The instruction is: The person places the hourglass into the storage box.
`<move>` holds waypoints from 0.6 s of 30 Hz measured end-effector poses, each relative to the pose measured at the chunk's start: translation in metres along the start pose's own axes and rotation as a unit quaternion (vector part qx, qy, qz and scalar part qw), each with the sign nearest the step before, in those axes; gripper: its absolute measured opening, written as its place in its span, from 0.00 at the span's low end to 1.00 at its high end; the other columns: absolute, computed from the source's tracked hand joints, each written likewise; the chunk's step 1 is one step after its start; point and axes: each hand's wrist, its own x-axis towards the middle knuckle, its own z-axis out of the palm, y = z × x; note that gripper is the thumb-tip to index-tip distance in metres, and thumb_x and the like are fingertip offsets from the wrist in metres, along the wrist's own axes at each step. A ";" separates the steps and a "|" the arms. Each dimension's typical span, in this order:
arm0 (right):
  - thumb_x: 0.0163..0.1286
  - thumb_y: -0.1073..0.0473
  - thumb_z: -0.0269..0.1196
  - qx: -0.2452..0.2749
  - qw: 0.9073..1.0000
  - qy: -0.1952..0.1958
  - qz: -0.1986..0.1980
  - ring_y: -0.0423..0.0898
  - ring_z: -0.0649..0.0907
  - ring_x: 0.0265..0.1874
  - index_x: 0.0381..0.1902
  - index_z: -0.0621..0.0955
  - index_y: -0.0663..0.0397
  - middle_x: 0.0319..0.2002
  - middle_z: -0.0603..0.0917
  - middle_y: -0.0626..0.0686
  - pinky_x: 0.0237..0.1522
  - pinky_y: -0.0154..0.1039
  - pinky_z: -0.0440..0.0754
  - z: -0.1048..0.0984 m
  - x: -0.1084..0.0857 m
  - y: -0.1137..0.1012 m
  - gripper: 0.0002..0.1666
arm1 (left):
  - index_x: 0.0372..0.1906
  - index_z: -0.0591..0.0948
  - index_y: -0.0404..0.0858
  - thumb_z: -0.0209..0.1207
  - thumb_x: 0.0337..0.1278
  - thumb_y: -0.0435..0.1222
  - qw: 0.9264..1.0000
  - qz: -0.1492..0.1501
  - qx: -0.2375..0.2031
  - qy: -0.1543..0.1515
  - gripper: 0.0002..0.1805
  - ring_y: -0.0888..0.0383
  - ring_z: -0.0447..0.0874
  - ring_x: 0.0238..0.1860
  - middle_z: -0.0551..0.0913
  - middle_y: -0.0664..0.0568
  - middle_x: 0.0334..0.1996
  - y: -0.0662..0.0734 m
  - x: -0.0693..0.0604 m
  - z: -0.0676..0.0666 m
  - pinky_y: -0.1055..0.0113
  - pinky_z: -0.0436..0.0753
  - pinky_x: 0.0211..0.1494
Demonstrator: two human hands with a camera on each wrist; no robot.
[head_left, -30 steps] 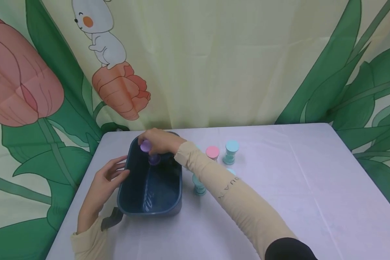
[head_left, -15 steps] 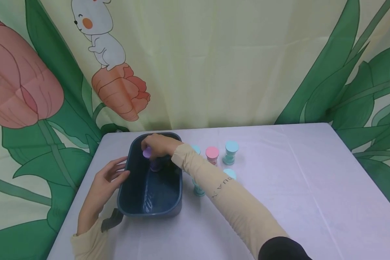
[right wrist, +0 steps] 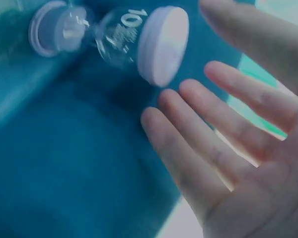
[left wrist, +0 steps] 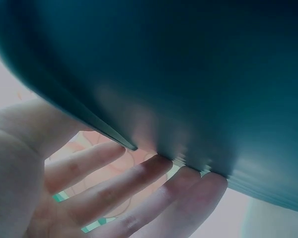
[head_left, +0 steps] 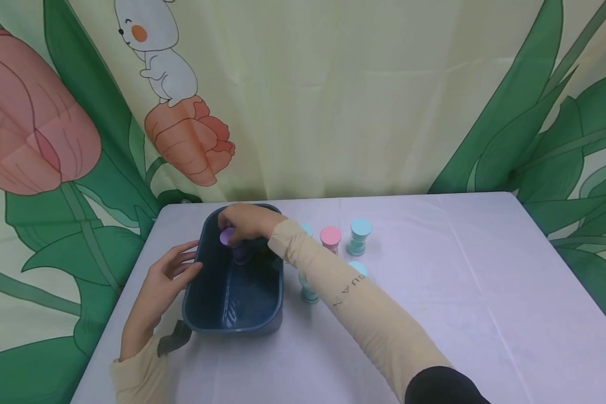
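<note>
Inside the dark blue bin (head_left: pixel 255 306), near its far end, a purple-capped hourglass (head_left: pixel 226 236) stands or leans under my right hand (head_left: pixel 247 220). Seen from the right wrist, that hand (right wrist: pixel 243 144) has its fingers extended beside the cap of the hourglass (right wrist: pixel 164 47), which is marked "10"; a fingertip is at the cap's edge, contact unclear. My left hand (head_left: pixel 161 286) touches the bin's left side. In the left wrist view, fingertips of the left hand (left wrist: pixel 114 193) rest along the wall of the bin (left wrist: pixel 179 74), nearly straight.
Right of the bin, on the white-covered table (head_left: pixel 434 280), stand a pink-capped hourglass (head_left: pixel 330 235) and several light-blue ones, one (head_left: pixel 358 235) at the back. My right forearm partly covers some. A printed curtain (head_left: pixel 333 112) hangs behind the table.
The purple hourglass has gone lower into the bin, with my right hand moving down slightly. In the head view, my left hand and the bin have stayed put.
</note>
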 end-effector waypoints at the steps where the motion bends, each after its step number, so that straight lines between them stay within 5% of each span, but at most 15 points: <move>1: 0.68 0.54 0.67 -0.006 1.000 -0.001 -0.004 0.45 0.81 0.49 0.57 0.81 0.57 0.52 0.84 0.53 0.57 0.35 0.78 -0.002 -0.002 -0.001 0.22 | 0.74 0.65 0.48 0.57 0.69 0.50 1.000 0.000 0.000 0.000 0.32 0.42 0.75 0.64 0.74 0.41 0.66 0.000 0.000 0.000 0.68 0.82 0.49; 11: 0.67 0.51 0.68 -0.060 0.998 0.024 -0.016 0.49 0.78 0.59 0.62 0.78 0.57 0.58 0.80 0.55 0.66 0.38 0.73 -0.028 -0.027 -0.004 0.28 | 0.74 0.65 0.48 0.58 0.69 0.50 1.000 -0.007 -0.002 0.002 0.33 0.40 0.75 0.64 0.73 0.40 0.67 0.003 0.000 0.000 0.59 0.83 0.52; 18: 0.66 0.54 0.69 -0.070 0.996 0.054 -0.017 0.47 0.79 0.57 0.61 0.78 0.56 0.57 0.80 0.54 0.62 0.38 0.76 -0.036 -0.045 0.007 0.28 | 0.74 0.65 0.47 0.58 0.68 0.52 1.000 -0.013 0.001 0.005 0.34 0.40 0.75 0.65 0.73 0.40 0.67 0.001 0.001 0.002 0.58 0.82 0.52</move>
